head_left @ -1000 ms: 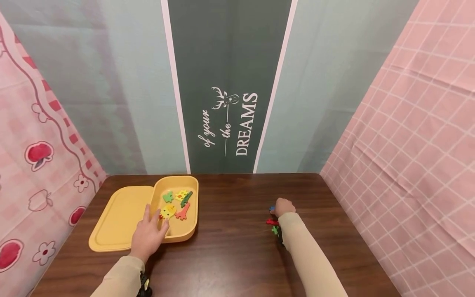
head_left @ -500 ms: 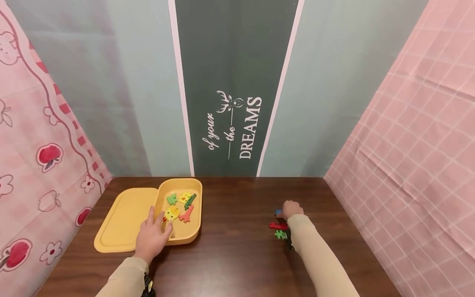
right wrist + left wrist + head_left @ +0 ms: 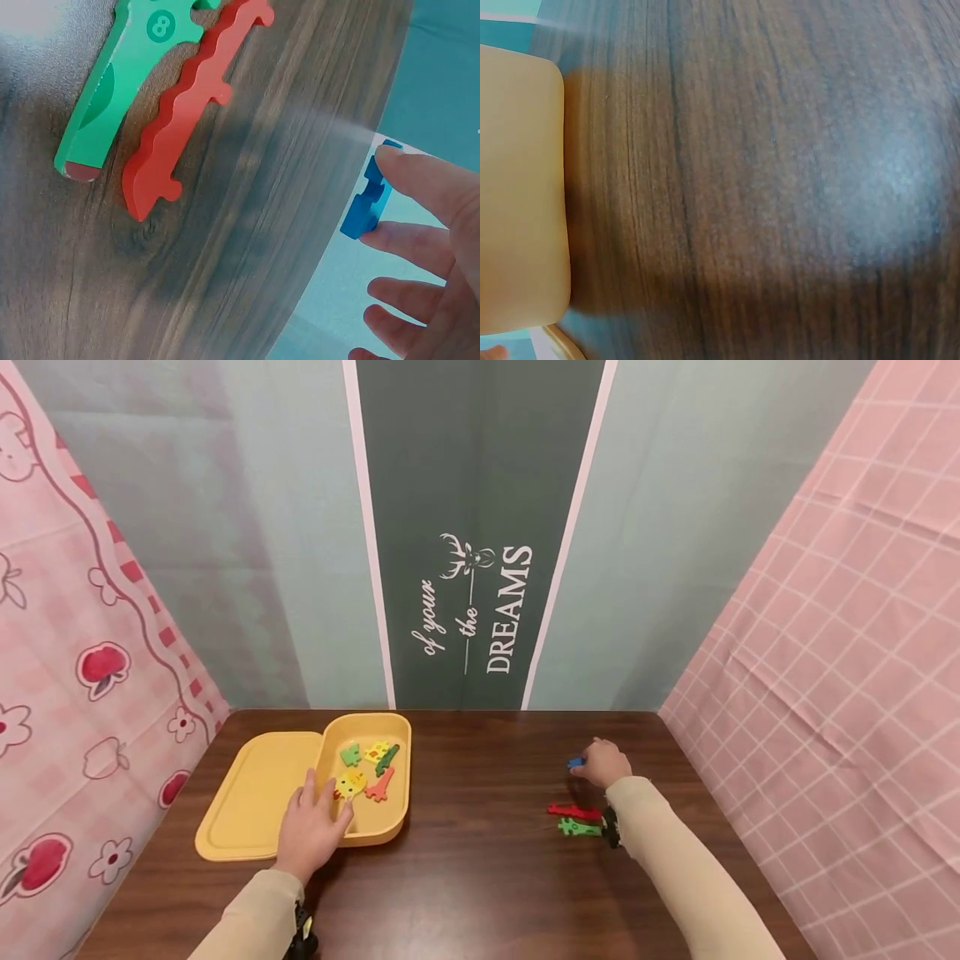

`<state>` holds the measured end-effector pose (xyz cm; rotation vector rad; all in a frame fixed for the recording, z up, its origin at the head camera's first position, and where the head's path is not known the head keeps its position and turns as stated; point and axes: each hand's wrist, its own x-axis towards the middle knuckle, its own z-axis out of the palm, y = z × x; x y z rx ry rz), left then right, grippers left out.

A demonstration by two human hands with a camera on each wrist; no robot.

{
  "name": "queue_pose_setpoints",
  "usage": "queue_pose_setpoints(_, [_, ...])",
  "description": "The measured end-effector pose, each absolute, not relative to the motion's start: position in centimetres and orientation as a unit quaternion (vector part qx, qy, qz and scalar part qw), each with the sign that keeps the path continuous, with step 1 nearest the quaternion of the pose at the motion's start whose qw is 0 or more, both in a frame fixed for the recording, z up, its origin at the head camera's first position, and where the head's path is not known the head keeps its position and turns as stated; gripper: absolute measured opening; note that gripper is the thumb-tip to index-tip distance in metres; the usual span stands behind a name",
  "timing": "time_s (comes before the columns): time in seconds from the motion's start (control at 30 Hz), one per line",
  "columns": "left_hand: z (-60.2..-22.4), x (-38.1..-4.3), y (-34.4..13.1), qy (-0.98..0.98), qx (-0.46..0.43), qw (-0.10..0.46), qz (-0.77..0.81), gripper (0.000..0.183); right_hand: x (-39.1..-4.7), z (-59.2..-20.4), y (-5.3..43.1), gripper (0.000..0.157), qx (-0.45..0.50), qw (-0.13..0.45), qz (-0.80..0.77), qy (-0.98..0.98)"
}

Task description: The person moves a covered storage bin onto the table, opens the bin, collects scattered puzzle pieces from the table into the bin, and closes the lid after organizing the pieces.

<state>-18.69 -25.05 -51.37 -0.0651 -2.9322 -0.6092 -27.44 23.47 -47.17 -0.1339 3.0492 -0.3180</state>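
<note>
Pinching the blue piece point(image 3: 367, 211) between thumb and forefinger, your right hand point(image 3: 609, 764) was over the right part of the table point(image 3: 480, 885), towards its far edge. Nearer you, the red piece point(image 3: 191, 97) and the green piece point(image 3: 126, 75) lay side by side on the wood. Your left hand point(image 3: 309, 831) had its fingers loosely spread at the near left side of the yellow box point(image 3: 406, 777); whether they touched it I could not tell. Inside the box, the chick piece point(image 3: 350, 783) lay near your fingers, the coral piece point(image 3: 380, 786) just right of it, and the light green piece point(image 3: 351, 755), yellow patterned piece point(image 3: 375, 751) and dark green piece point(image 3: 387, 761) farther back. The yellow lid point(image 3: 251, 802) lay flat just left of the box. A grey-green curtain point(image 3: 465, 460) hung behind, between pink cloths point(image 3: 825, 635) at both sides
</note>
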Motion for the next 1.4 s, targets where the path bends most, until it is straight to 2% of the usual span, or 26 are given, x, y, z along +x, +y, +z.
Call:
queue_pose_setpoints(0.13, [-51.3, -18.6, -25.1, -0.977, -0.021, 0.070, -0.200, 0.059, -27.0, -46.9, 23.3, 0.026, -0.044, 0.043, -0.122, 0.991])
queue_pose_setpoints(0.37, [-51.0, -18.5, -25.1, -0.975, -0.013, 0.046, -0.216, 0.064, -26.5, -45.6, 22.7, 0.029, -0.051, 0.010, -0.141, 0.989])
queue_pose_setpoints(0.7, [-50.9, -18.4, -25.5, -0.977, -0.016, 0.038, -0.212, 0.072, -26.5, -44.9, 21.4, 0.036, -0.049, 0.010, -0.137, 0.989])
queue_pose_setpoints(1.0, [-51.1, -18.5, -25.3, -0.976, -0.018, 0.042, -0.211, 0.069, -26.2, -44.1, 20.0, 0.025, -0.068, 0.004, -0.124, 0.990])
queue_pose_setpoints(1.4, [-51.3, -18.7, -25.2, -0.976, -0.017, 0.051, -0.209, 0.067, -26.6, -43.9, 17.3, 0.025, -0.089, 0.011, -0.127, 0.988])
